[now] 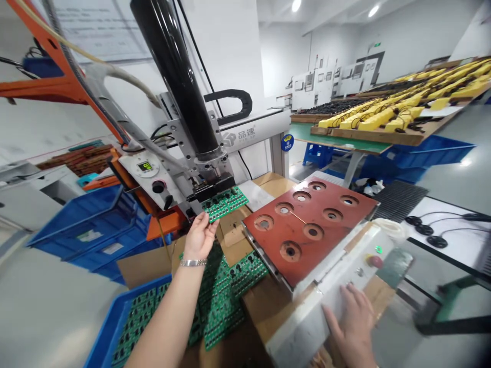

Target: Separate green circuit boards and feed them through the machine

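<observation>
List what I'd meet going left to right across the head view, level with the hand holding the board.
Blue bins, left hand, red plate with round recesses, black discs with cables.

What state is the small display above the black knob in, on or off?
On: the small display shows glowing yellow-green digits.

Eight round, dark-centred recesses (313, 231) in one flat red-brown rectangular plate (278, 233), right of centre; three black cabled discs (437, 241), far right; two white ceiling lights (296, 5), top; probably three stacked blue plastic crates (86, 225), left.
</observation>
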Demonstrator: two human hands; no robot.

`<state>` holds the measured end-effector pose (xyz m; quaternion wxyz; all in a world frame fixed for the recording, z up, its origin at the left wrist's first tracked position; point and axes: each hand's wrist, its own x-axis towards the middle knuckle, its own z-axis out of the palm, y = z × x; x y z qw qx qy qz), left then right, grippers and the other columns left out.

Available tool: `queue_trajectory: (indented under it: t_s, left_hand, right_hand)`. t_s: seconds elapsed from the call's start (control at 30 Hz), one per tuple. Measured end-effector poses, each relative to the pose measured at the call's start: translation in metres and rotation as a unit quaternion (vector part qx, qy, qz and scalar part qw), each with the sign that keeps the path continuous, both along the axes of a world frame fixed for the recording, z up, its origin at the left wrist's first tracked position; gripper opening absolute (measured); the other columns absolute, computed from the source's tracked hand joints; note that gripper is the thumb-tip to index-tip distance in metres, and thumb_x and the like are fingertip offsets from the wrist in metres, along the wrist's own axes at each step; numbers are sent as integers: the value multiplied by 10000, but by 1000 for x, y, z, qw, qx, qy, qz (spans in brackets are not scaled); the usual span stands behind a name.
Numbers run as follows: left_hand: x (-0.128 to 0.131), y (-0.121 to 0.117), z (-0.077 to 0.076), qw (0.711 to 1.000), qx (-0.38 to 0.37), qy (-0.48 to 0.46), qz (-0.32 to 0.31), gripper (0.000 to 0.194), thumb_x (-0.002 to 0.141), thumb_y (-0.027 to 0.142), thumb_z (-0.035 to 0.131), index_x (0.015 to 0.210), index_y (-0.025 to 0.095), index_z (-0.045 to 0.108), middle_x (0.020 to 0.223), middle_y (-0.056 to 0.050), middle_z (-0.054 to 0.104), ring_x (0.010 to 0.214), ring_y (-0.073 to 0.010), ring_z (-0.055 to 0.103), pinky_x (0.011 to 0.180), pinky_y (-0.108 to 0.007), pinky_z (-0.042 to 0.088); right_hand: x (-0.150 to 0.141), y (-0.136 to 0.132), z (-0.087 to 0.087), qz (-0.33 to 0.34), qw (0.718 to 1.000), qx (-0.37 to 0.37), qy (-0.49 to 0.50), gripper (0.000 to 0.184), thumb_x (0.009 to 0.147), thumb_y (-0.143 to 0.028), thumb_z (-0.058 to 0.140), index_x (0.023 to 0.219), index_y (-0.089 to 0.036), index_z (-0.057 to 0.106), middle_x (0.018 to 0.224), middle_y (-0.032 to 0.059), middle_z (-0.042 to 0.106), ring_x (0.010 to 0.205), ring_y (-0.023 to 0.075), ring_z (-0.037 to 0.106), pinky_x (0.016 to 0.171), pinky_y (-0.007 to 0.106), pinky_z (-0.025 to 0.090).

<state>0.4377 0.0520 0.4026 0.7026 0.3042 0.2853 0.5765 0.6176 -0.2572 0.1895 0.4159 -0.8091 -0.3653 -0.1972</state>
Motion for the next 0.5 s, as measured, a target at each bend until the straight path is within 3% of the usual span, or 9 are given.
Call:
queue_trajectory:
  t_s: [0.27, 0.5]
  left_hand:
    - [-7, -2, -3, 1000, 5, 5, 0, 90, 824, 48, 578, 775, 117, 610, 761, 13, 639, 661, -110, 625, 606, -271, 555]
    - [-8, -4, 0, 1000, -3, 8, 0, 176, 826, 11, 551, 715, 132, 613, 713, 18, 645, 647, -87, 634, 675, -237, 559]
  right_hand:
    - [-2, 1, 2, -5, 1000, 7, -6, 646, 817, -642, 421, 1230, -146, 444, 1246, 185, 452, 1214, 375, 380, 974, 617, 341]
    - [-1, 2, 7, -5, 1000, 14, -13, 658, 819, -633, 432, 1243, -131, 434, 1260, 197, 430, 1202, 363, 390, 976, 610, 343]
